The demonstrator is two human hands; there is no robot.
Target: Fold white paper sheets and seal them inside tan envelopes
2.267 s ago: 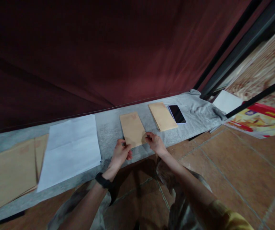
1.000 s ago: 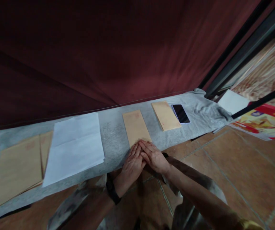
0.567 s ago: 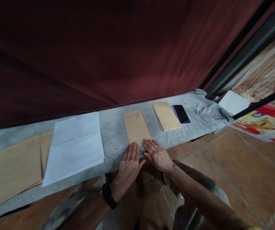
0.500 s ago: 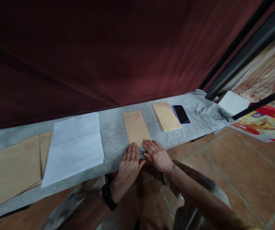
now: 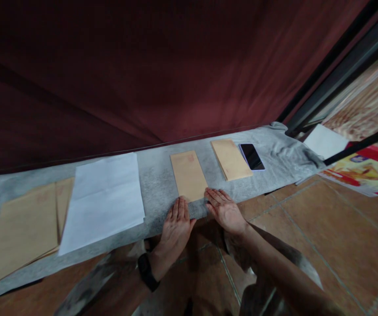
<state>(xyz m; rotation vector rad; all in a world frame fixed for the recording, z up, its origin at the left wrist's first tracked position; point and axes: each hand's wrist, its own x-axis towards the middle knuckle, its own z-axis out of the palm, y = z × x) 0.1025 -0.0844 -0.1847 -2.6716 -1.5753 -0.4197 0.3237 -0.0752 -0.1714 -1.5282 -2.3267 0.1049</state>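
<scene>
A brown envelope (image 5: pixel 188 174) lies flat on the grey cloth (image 5: pixel 156 184) that covers a long low surface. My left hand (image 5: pixel 176 224) rests flat and open at the cloth's near edge, its fingertips just below the envelope's lower left corner. My right hand (image 5: pixel 223 208) lies flat with fingers stretched out beside the envelope's lower right corner. Neither hand holds anything. A dark watch sits on my left wrist.
A stack of brown envelopes (image 5: pixel 231 159) and a black phone (image 5: pixel 252 156) lie to the right. A white sheet (image 5: pixel 105 197) and larger brown envelopes (image 5: pixel 24 228) lie to the left. A dark red curtain (image 5: pixel 143 66) hangs behind; tiled floor (image 5: pixel 323 228) and a colourful poster (image 5: pixel 366 169) sit right.
Earlier both hands pinched the envelope's near end, then pressed on it together. They have since slid apart and back to the cloth's edge, lying flat on either side of the envelope.
</scene>
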